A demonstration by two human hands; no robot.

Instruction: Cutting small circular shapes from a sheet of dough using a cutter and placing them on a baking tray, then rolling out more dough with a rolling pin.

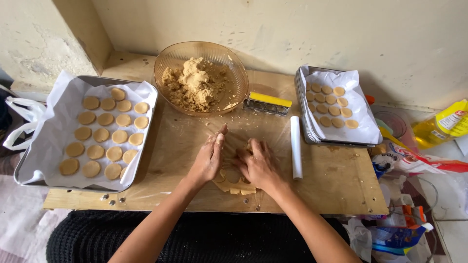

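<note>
Both hands work at the middle of the wooden table (336, 180), close together over a flat sheet of tan dough (233, 185). The left hand (209, 158) stands on its edge, fingers straight and pressed together, thumb side up; its grip is open and flat, closed around nothing, with the heel of the palm touching the dough. The right hand (257, 163) lies palm down with fingers loosely curled over the dough, resting on it; whether anything is pinched under the fingers cannot be told. Pieces of the dough's ragged edge show below and between the hands.

Behind the hands stands a ribbed glass bowl (170, 61) with a heap of crumbly dough (195, 85). Just right of it lies a small metal tool with a yellow top (268, 102), and a white roller (296, 146) lies near the right hand. On the left, a paper-lined tray (36, 160) holds rows of round dough discs (105, 136); on the right, a smaller lined tray (368, 131) holds more discs (331, 104).
</note>
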